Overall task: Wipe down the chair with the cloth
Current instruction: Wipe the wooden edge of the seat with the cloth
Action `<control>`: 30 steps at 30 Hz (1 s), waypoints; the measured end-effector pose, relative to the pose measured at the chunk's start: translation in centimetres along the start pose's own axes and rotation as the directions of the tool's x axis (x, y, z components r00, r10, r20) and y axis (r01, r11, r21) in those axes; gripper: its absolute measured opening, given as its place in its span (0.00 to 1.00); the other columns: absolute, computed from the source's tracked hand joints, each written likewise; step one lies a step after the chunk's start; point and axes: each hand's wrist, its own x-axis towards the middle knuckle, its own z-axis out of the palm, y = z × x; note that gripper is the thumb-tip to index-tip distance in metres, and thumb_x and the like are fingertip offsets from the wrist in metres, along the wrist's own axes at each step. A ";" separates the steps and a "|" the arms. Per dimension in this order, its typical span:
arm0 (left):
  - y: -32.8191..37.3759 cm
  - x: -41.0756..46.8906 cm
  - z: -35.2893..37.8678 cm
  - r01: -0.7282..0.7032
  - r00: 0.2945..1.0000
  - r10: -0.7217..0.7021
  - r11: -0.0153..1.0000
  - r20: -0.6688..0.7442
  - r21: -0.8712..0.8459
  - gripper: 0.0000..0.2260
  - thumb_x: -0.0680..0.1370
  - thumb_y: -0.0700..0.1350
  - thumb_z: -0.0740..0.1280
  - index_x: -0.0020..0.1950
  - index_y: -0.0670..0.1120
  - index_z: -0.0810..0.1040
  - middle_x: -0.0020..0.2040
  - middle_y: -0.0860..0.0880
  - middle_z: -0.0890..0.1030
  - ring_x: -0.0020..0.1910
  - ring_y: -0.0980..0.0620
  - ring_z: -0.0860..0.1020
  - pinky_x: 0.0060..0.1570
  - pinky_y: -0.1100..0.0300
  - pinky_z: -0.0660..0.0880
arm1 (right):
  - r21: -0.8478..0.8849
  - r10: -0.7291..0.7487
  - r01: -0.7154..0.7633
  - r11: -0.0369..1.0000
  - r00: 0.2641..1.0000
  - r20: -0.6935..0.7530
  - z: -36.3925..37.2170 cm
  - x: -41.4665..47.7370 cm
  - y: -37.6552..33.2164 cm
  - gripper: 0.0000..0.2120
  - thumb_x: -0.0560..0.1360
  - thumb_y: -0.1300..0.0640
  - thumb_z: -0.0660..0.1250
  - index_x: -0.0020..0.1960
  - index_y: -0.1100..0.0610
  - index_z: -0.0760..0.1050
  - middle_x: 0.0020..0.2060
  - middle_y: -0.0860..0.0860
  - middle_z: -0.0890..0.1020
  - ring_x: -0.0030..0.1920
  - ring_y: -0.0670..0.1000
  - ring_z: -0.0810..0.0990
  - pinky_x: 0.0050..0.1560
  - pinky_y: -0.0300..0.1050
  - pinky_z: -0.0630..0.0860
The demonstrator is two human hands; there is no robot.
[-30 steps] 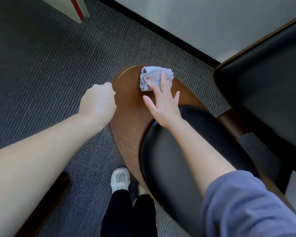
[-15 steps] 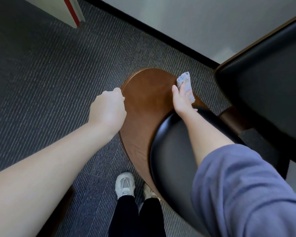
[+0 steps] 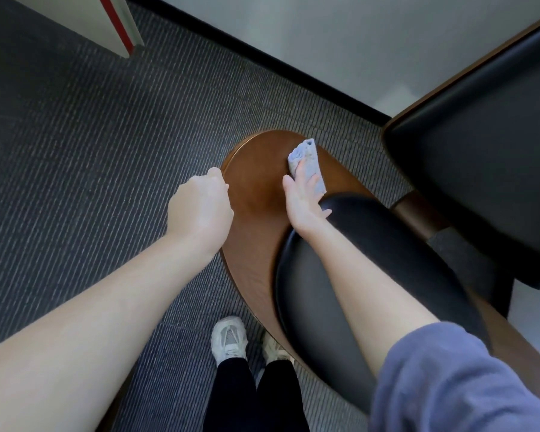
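1. At the far left, a pale panel [image 3: 106,23] with a red edge is seen above the grey ribbed carpet [image 3: 75,135].
2. The left hand [image 3: 200,210] is reached out from the near left on a bare forearm. Only its back is shown. Its fingers are curled together over the left rim of the chair [image 3: 256,182], and the rim is gripped.
3. Near the bottom middle, two pale shoes [image 3: 228,338] are seen on the carpet, just beside the near edge of the chair, with black trousers [image 3: 253,397] above them.
4. The chair is shown from above as a rounded brown wooden shell. A black pad [image 3: 371,260] is set on its right and near part, and the far left part is bare wood.
5. The cloth [image 3: 307,165], pale blue-grey and folded, is laid on the bare wood at the far end of the shell, near its right rim and just beyond the pad.
6. The right hand [image 3: 303,198] is laid flat on the cloth. Its fingers are straight and slightly apart, and the cloth is pressed down onto the wood, not pinched. The thumb is spread to the left, on the wood.
7. A blue-grey sleeve [image 3: 449,378] is seen at the near right.
8. At the far right, a second black seat [image 3: 480,166] with a wooden edge is seen, apart from the cloth. Behind it a pale wall [image 3: 325,42] is met by a black skirting [image 3: 262,57].
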 end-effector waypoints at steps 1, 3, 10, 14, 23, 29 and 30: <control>0.0 0.0 0.0 0.007 1.000 -0.007 1.000 -0.003 -0.004 0.07 0.84 0.42 0.56 0.46 0.43 0.66 0.43 0.39 0.77 0.39 0.43 0.71 0.38 0.52 0.66 | -0.001 -0.025 0.025 1.000 1.000 0.013 0.6 -0.9 0.0 0.28 0.81 0.42 0.44 0.77 0.38 0.36 0.79 0.53 0.40 0.78 0.61 0.39 0.71 0.72 0.35; 0.0 0.0 0.0 0.015 1.000 -0.015 1.000 -0.010 -0.009 0.07 0.84 0.42 0.56 0.46 0.43 0.66 0.42 0.40 0.75 0.39 0.43 0.70 0.38 0.52 0.66 | -0.012 -0.065 0.066 0.998 0.997 0.044 1.5 -2.6 0.4 0.28 0.82 0.41 0.44 0.77 0.38 0.35 0.79 0.54 0.38 0.78 0.60 0.37 0.70 0.70 0.32; -0.2 0.2 -0.2 0.047 0.999 -0.047 0.998 0.003 -0.044 0.09 0.82 0.40 0.60 0.42 0.44 0.65 0.39 0.48 0.68 0.40 0.47 0.68 0.39 0.54 0.63 | -0.079 -0.222 0.232 0.969 0.968 0.119 3.5 -7.0 2.3 0.28 0.83 0.43 0.45 0.78 0.39 0.34 0.78 0.53 0.33 0.77 0.58 0.32 0.70 0.70 0.31; -1.0 0.8 0.0 0.025 0.999 -0.022 0.998 0.038 -0.063 0.17 0.82 0.41 0.60 0.34 0.45 0.62 0.34 0.50 0.67 0.34 0.49 0.68 0.36 0.56 0.61 | -0.116 -0.261 0.277 0.954 0.956 0.134 4.0 -7.9 2.7 0.28 0.83 0.43 0.46 0.78 0.40 0.35 0.78 0.54 0.33 0.77 0.59 0.32 0.70 0.69 0.31; -1.9 0.6 0.5 -0.035 0.999 0.031 0.991 -0.029 -0.125 0.19 0.83 0.46 0.59 0.32 0.49 0.60 0.36 0.46 0.72 0.39 0.42 0.71 0.39 0.51 0.67 | -0.223 -0.386 0.402 0.888 0.916 0.111 4.4 -7.8 4.0 0.29 0.83 0.44 0.48 0.78 0.40 0.36 0.77 0.54 0.32 0.76 0.59 0.30 0.70 0.71 0.32; -3.4 -1.9 2.0 -0.013 0.999 0.001 0.954 -0.041 -0.300 0.17 0.82 0.48 0.60 0.33 0.44 0.71 0.32 0.47 0.76 0.37 0.42 0.76 0.42 0.49 0.71 | -0.447 -0.521 0.577 0.683 0.814 0.255 6.0 -10.3 8.5 0.31 0.78 0.40 0.46 0.78 0.39 0.37 0.77 0.53 0.32 0.77 0.58 0.31 0.69 0.72 0.33; -3.6 -2.4 2.3 -0.005 1.000 -0.005 0.947 -0.028 -0.320 0.16 0.81 0.48 0.61 0.36 0.42 0.74 0.33 0.45 0.79 0.38 0.43 0.78 0.45 0.48 0.73 | -0.453 -0.532 0.588 0.670 0.806 0.259 6.0 -10.3 8.6 0.32 0.78 0.39 0.45 0.78 0.39 0.36 0.77 0.54 0.32 0.77 0.59 0.31 0.69 0.72 0.32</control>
